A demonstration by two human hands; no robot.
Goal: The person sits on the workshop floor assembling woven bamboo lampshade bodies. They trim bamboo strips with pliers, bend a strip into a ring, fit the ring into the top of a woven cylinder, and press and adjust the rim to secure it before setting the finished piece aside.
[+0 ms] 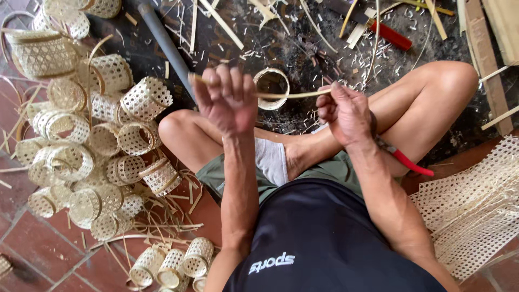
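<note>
Hands, two [227, 100] [346, 111], grip one bamboo strip [292, 95].

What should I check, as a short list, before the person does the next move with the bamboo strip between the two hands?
1. Left hand has a closed grip on the bamboo strip: ok.
2. Right hand pinches the other end of the strip: ok.
3. Strip runs straight between both hands, no kink visible: ok.
4. Small bamboo ring lies on the floor behind the strip, apart from the hands: ok.
5. Red-handled tool is by the right wrist; whether it touches the leg: cannot tell.
6. Woven baskets are piled away from the hands: ok.
</note>
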